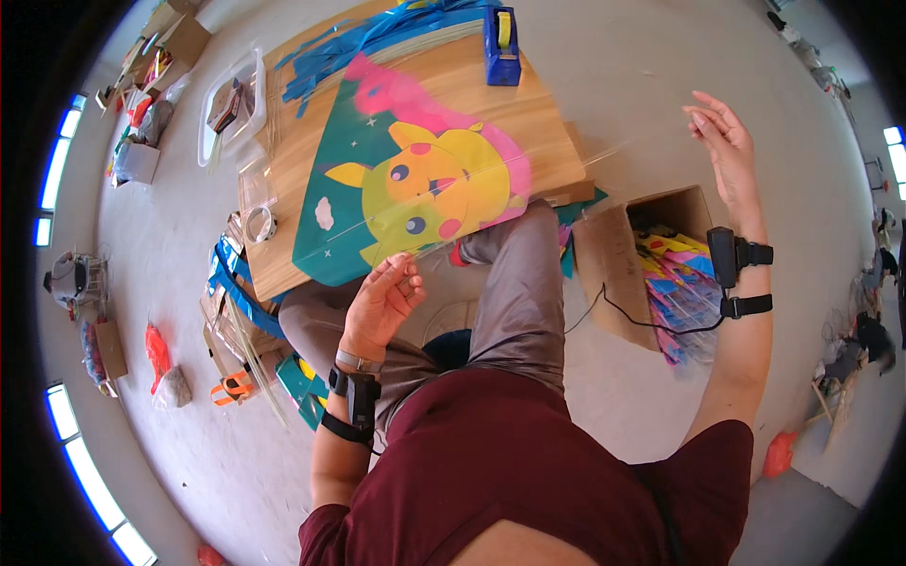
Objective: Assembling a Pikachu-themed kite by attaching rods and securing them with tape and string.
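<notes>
Kite sheet (pixel 406 179) at the table's (pixel 293 151) near edge: left hand (pixel 382 307) pinches its thin rod; right hand (pixel 722 141), open, should steady the far end.

Kite-making workshop: wooden board (pixel 302 170), kite sails (pixel 415 179), tape dispenser (pixel 502 45).

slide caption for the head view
Left hand at a cartoon kite on a wooden board; right hand raised.

thin stick (pixel 566 174) blurred, kite (pixel 415 179) btm edge hidden
</notes>
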A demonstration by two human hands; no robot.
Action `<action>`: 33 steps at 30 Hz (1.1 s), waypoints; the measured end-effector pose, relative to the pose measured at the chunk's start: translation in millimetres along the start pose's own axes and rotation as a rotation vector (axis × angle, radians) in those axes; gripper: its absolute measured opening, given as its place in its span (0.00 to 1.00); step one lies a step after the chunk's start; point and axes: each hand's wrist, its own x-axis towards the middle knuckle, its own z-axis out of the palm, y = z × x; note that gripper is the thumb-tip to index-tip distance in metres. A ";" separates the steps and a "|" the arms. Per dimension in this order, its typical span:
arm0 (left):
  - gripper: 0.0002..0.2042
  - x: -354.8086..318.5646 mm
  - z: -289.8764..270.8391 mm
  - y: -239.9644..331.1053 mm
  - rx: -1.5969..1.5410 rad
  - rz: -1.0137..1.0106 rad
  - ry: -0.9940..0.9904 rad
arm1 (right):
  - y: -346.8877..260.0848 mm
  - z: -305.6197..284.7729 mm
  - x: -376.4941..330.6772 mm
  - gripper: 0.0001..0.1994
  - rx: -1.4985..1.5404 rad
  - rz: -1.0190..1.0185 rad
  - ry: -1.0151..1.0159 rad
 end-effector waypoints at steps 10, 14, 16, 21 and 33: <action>0.04 -10.6 24.2 30.4 0.384 0.263 0.012 | 17.0 -13.0 -15.7 0.14 0.351 0.013 0.029; 0.03 -32.0 37.7 45.6 0.566 0.397 0.095 | 20.3 -8.9 -18.6 0.12 0.322 0.007 0.005; 0.04 -45.7 45.8 58.0 0.616 0.522 0.134 | 20.3 -2.3 -20.6 0.11 0.276 -0.075 0.024; 0.03 -104.5 62.8 122.4 0.703 0.585 0.184 | 20.0 33.8 -46.4 0.10 0.280 -0.262 -0.015; 0.16 -228.0 164.6 255.6 0.906 0.648 0.147 | 43.8 188.4 -139.3 0.15 0.348 -0.396 0.091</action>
